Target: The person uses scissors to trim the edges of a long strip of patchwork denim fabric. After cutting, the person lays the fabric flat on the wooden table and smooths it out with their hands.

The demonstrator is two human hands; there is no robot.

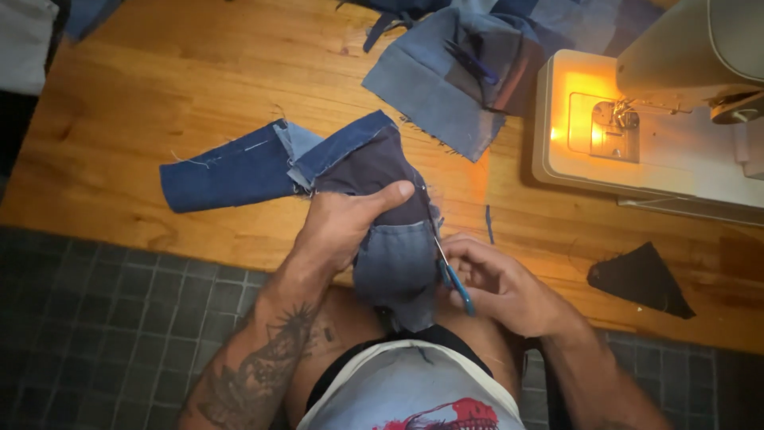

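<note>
Denim fills the middle of my view: a patchwork strip [318, 171] sewn from dark blue, light blue and near-black pieces lies across the wooden table [175, 87], and its lower end hangs over the table's front edge toward my lap. My left hand [342, 227] clamps down on it at the edge, thumb stretched flat across the dark patch and the other fingers curled around the cloth, so the grip is closed on the fabric. My right hand [501, 287] sits just beside the hanging end, fingers folded around a small pair of snips with a blue handle [454, 279]; the metal tip points up and touches the right edge of the strip (whether the blades are parted I cannot tell, they are too small).

Farther back on the table lies a second heap of blue denim pieces [454, 72], well apart from my hands. To its right stands a pale sewing machine [660, 119] with its lamp casting a warm orange glow on the bed around the needle. A black triangular scrap [641, 279] rests on the table to the right of my right hand, and a thin blue sliver [489, 224] lies between the strip and the machine. Below the table I see dark grey floor tiles [103, 318].
</note>
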